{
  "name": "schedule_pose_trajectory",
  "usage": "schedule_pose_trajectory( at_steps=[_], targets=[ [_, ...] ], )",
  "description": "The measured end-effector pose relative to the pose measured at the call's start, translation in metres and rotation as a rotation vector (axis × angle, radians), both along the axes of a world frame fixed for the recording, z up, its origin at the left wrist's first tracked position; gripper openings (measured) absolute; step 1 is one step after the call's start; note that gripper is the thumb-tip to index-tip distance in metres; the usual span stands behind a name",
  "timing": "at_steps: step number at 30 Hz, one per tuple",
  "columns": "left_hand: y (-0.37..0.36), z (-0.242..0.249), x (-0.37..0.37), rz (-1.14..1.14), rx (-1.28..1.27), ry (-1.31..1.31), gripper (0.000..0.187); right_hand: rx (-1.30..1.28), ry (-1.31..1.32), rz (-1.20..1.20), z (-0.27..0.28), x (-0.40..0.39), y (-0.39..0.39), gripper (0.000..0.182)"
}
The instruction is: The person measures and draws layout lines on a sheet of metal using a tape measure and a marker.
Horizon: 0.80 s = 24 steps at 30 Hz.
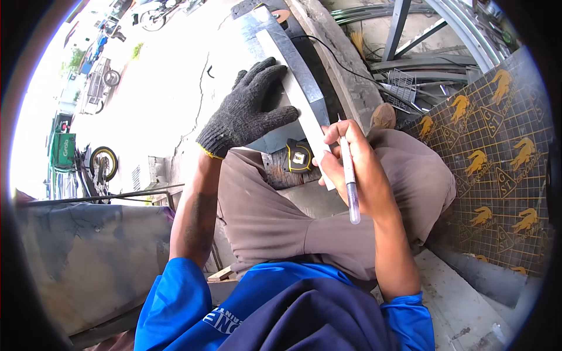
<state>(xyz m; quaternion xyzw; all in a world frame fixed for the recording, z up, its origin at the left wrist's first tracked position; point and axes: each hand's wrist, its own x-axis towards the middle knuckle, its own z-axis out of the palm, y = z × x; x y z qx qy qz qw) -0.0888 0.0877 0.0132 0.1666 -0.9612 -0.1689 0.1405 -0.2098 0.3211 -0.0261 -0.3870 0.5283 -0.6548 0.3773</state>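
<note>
My left hand (249, 105), in a dark grey knitted glove, lies with fingers and thumb spread. Its fingertips and thumb touch the edge of a long white flat strip (307, 120). That strip slants across a bent piece of grey sheet metal (295, 67). My bare right hand (364, 169) grips a white marker-like pen (348, 161), its thin tip upward and clear end downward. Fingers of the same hand also touch the strip's lower end, partly hiding it. A black and yellow tape measure (299, 156) sits just below the sheet metal, between my knees.
Metal lengths and frame bars (433, 61) fill the upper right. A patterned black board (492, 158) stands at right. A black cable (345, 65) runs past the concrete ledge (333, 47). At lower left is a stained grey panel (93, 257); motorcycles (102, 164) stand beyond.
</note>
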Motion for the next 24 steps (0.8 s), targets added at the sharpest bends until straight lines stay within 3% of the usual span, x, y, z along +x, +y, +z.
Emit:
schedule_pose_trajectory(
  at_steps=[3, 11, 13, 19, 24],
  targets=[
    [0.0036, 0.0045, 0.0001, 0.006, 0.066, 0.005, 0.084, 0.012, -0.116, 0.017, -0.0013, 0.0002, 0.0007, 0.022],
    [0.0044, 0.0036, -0.0002, 0.009, 0.071, 0.005, 0.084, 0.029, -0.148, 0.004, -0.0018, 0.0014, 0.0011, 0.022],
    [0.0014, 0.0023, 0.0003, 0.005, 0.074, 0.005, 0.085, -0.022, 0.003, -0.007, -0.0057, -0.0001, 0.0003, 0.025],
    [0.0005, 0.0023, -0.0002, -0.014, 0.079, 0.007, 0.084, 0.022, -0.167, -0.014, -0.0079, 0.0057, 0.0021, 0.026],
    [-0.0014, -0.0015, 0.0008, -0.030, 0.057, 0.015, 0.082, 0.040, -0.121, 0.025, -0.0056, 0.0033, 0.0025, 0.022]
  ],
)
